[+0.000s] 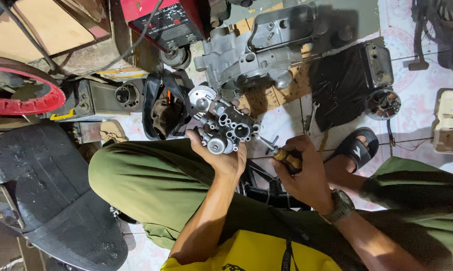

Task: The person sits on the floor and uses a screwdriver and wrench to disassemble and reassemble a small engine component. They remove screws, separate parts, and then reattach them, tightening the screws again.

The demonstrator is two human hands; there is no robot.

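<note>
My left hand (222,159) grips a small grey metal carburetor body (225,126) with several round ports, held above my left knee. My right hand (303,173) is closed around the amber handle of a screwdriver (282,153). Its metal shaft points left toward the right side of the carburetor body, and the tip sits close to it. A dark watch is on my right wrist. I sit low, in olive trousers and a yellow shirt.
A large grey engine casing (251,62) lies on wooden boards beyond the hands. A red welding machine (164,20) stands at the back. A black motorcycle seat (46,190) lies left. A dark cloth (339,85), a round metal part (383,104), a wrench (312,114) and my sandalled foot (357,148) are on the right.
</note>
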